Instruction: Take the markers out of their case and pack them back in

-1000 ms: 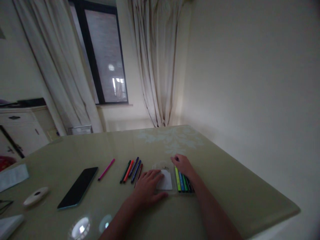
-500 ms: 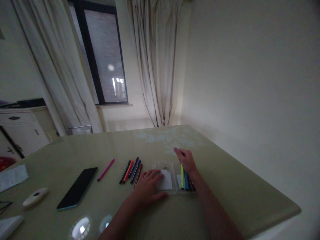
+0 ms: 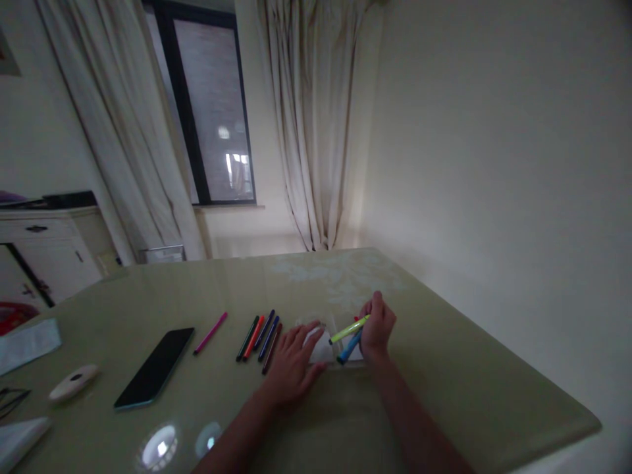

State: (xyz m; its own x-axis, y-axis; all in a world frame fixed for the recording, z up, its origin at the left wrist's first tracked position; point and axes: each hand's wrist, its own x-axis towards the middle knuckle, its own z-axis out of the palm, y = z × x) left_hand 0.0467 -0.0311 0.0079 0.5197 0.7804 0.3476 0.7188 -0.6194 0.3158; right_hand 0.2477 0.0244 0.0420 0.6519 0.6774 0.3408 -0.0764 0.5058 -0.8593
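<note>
My right hand (image 3: 378, 326) is closed around several felt-tip pens. A yellow pen (image 3: 348, 330) and a blue pen (image 3: 349, 347) stick out to its left, and a bit of red shows behind them. Below the pens lies an open clear plastic case (image 3: 336, 365) with white paper inside. My left hand (image 3: 292, 361) rests with fingers spread over the left half of that case. Just left of it several loose pens lie side by side, among them a green pen (image 3: 247, 338), an orange pen (image 3: 253, 338) and a dark red pen (image 3: 272, 349).
A pink pen (image 3: 210, 333) lies apart on the table (image 3: 469, 368). Farther left are a black phone (image 3: 155, 368), a white oval object (image 3: 74, 384) and a pale cloth or paper (image 3: 29, 345). A wall (image 3: 494, 164) borders the table's right side.
My right hand has lifted the pens out of the case's right half and tilted them, tips pointing left. My left hand has shifted slightly, staying on the case.
</note>
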